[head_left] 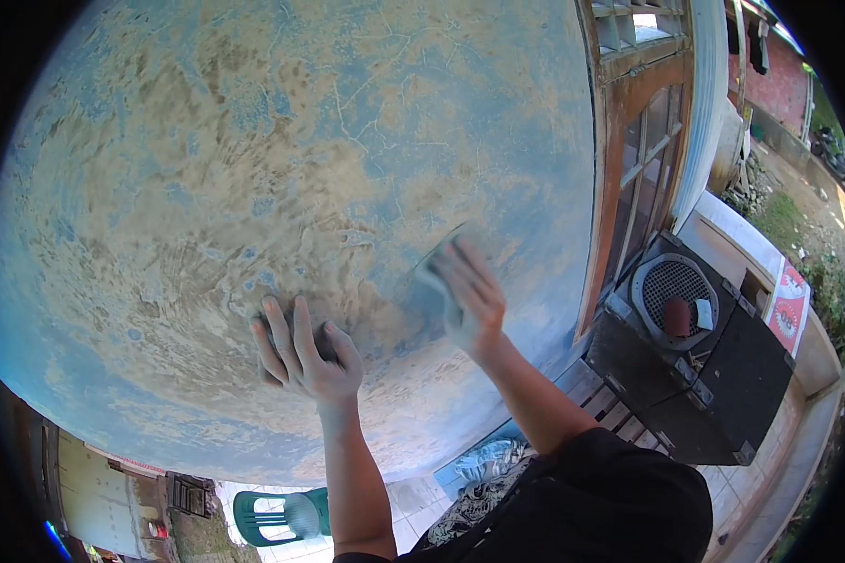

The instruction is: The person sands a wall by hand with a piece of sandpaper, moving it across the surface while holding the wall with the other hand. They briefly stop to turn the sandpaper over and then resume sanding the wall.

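Head view: the wall (207,188) shows worn blue paint, brownish patches and fine cracks, and fills most of the area ahead of the person. The right hand (477,298) is blurred; its fingers lie close together over a flat grey pad (434,261), gripped and held against the wall. The exact make of the pad cannot be determined. Observed to its lower left, well apart, the left hand (308,352) is placed on the wall with fingers spread and thumb out to the side; dust coats the skin. Whether anything lies beneath that palm cannot be told.

To the right of the wall stands a wooden frame (618,178) with glass panes. Beside its lower end sits a black speaker box (737,380), its round grille (671,281) bearing a reddish-brown cylinder (677,317) and a small white piece (704,314). Below the wall, a green chair (246,518) is noted on pale tiles (409,495).
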Demonstrator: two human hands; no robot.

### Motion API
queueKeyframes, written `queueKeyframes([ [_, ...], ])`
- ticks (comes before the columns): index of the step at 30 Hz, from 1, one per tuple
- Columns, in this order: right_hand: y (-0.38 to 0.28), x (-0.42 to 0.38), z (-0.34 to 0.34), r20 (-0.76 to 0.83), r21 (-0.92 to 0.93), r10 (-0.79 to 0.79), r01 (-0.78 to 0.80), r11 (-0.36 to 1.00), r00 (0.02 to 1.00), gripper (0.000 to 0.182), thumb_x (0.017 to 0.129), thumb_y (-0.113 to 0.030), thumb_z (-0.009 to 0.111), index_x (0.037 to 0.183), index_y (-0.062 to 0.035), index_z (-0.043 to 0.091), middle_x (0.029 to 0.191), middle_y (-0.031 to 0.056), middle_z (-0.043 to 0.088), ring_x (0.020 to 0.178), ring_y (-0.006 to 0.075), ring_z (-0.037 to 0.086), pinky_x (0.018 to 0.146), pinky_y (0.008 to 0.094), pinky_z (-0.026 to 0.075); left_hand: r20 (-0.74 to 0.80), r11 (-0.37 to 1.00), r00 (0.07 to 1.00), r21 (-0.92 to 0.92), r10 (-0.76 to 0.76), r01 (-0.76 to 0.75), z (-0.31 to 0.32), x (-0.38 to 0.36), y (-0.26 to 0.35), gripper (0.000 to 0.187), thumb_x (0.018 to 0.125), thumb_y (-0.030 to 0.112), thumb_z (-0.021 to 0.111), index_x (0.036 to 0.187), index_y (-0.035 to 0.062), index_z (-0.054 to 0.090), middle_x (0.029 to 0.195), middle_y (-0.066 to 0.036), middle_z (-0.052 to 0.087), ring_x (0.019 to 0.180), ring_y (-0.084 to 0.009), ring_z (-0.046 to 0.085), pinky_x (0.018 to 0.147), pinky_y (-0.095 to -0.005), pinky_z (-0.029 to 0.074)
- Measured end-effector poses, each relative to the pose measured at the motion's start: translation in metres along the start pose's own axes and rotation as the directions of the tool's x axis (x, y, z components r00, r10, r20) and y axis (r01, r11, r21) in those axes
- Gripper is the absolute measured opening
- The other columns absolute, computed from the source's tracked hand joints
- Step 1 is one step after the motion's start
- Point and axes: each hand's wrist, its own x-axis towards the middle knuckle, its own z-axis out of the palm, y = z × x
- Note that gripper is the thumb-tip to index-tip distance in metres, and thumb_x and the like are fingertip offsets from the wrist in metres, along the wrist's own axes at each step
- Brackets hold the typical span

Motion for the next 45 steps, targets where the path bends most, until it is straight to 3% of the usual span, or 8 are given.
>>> queueKeyframes([
  [3, -0.016, 0.023, -0.01, -0.197, 0.052, 0.315, -0.31, 0.949, 0.928, 0.035, 0.091, 0.003, 0.065, 0.124, -0.0058, 0.072, 0.137, 0.0097, 0.067, 0.14, 0.0311, 0.052, 0.116, 0.0469, 0.044, 0.0, 1.0, 1.0, 0.016, -0.015, 0.015, 0.001, -0.001, 0.001, 0.043, 0.1, 0.029, 0.056, 0.136, 0.0067, 0.064, 0.152, -0.015, 0.055, 0.145, -0.0364, 0.041, 0.113, -0.045, 0.025],
  [10, -0.024, 0.007, -0.007, 0.133, 0.06, -0.038, 0.03, 0.998, 0.99, 0.031, 0.092, 0.004, 0.062, 0.119, -0.0055, 0.075, 0.134, 0.0094, 0.069, 0.137, 0.0308, 0.055, 0.115, 0.0472, 0.045, -0.006, 1.0, 1.0, -0.013, -0.012, 0.012, 0.0, 0.0, 0.001, 0.043, 0.099, 0.028, 0.056, 0.135, 0.0067, 0.065, 0.152, -0.015, 0.055, 0.144, -0.0366, 0.041, 0.112, -0.0455, 0.025],
  [16, -0.039, 0.021, 0.001, -0.155, 0.108, 0.338, -0.324, 0.94, 0.928, 0.039, 0.09, 0.005, 0.064, 0.127, -0.0056, 0.071, 0.137, 0.0109, 0.067, 0.138, 0.0303, 0.055, 0.114, 0.0485, 0.046, -0.005, 1.0, 1.0, 0.007, -0.025, 0.025, 0.001, -0.002, 0.002, 0.042, 0.099, 0.026, 0.056, 0.134, 0.0059, 0.065, 0.151, -0.017, 0.055, 0.144, -0.037, 0.041, 0.113, -0.0461, 0.025],
  [22, -0.014, 0.005, -0.001, 0.109, 0.085, -0.087, 0.078, 0.993, 0.99, 0.035, 0.089, 0.005, 0.066, 0.122, -0.0034, 0.073, 0.136, 0.0114, 0.067, 0.136, 0.0305, 0.057, 0.114, 0.0456, 0.047, -0.013, 1.0, 1.0, -0.02, -0.015, 0.015, 0.003, -0.002, 0.0, 0.041, 0.1, 0.027, 0.055, 0.133, 0.0063, 0.065, 0.151, -0.017, 0.055, 0.144, -0.0376, 0.041, 0.113, -0.0461, 0.025],
  [28, -0.042, 0.023, 0.006, -0.203, 0.056, 0.304, -0.299, 0.953, 0.931, 0.032, 0.091, 0.005, 0.064, 0.123, 0.0007, 0.072, 0.131, 0.0138, 0.07, 0.134, 0.0396, 0.056, 0.109, 0.0443, 0.05, -0.009, 0.999, 0.999, 0.016, -0.035, 0.035, 0.002, -0.003, 0.002, 0.037, 0.1, 0.029, 0.054, 0.128, 0.0109, 0.068, 0.148, -0.014, 0.059, 0.141, -0.0368, 0.044, 0.11, -0.0454, 0.028],
  [32, -0.051, 0.009, -0.002, 0.172, 0.101, 0.005, -0.022, 0.995, 0.985, 0.031, 0.092, 0.001, 0.064, 0.122, -0.0028, 0.073, 0.14, 0.0119, 0.064, 0.138, 0.0295, 0.054, 0.113, 0.0436, 0.047, -0.025, 0.999, 0.999, -0.009, -0.04, 0.04, 0.0, -0.003, 0.002, 0.036, 0.1, 0.029, 0.055, 0.127, 0.0112, 0.069, 0.147, -0.014, 0.06, 0.14, -0.0369, 0.045, 0.11, -0.0447, 0.029],
  [40, -0.021, 0.02, -0.006, -0.208, -0.001, 0.246, -0.252, 0.968, 0.947, 0.028, 0.093, -0.001, 0.066, 0.119, -0.0048, 0.075, 0.135, 0.0118, 0.067, 0.134, 0.0307, 0.059, 0.114, 0.0426, 0.047, -0.038, 0.999, 0.998, 0.007, -0.04, 0.04, 0.001, -0.002, 0.004, 0.035, 0.1, 0.029, 0.055, 0.126, 0.0111, 0.07, 0.146, -0.013, 0.061, 0.139, -0.0353, 0.046, 0.109, -0.043, 0.029],
  [45, -0.048, 0.011, -0.014, 0.161, 0.039, 0.075, -0.083, 0.996, 0.984, 0.031, 0.091, 0.0, 0.067, 0.12, -0.0068, 0.075, 0.137, 0.0107, 0.066, 0.137, 0.0312, 0.055, 0.115, 0.044, 0.046, 0.005, 0.997, 0.998, -0.037, -0.07, 0.071, -0.002, -0.007, 0.004, 0.04, 0.099, 0.026, 0.057, 0.133, 0.0077, 0.066, 0.151, -0.016, 0.055, 0.143, -0.0376, 0.043, 0.113, -0.0457, 0.027],
])
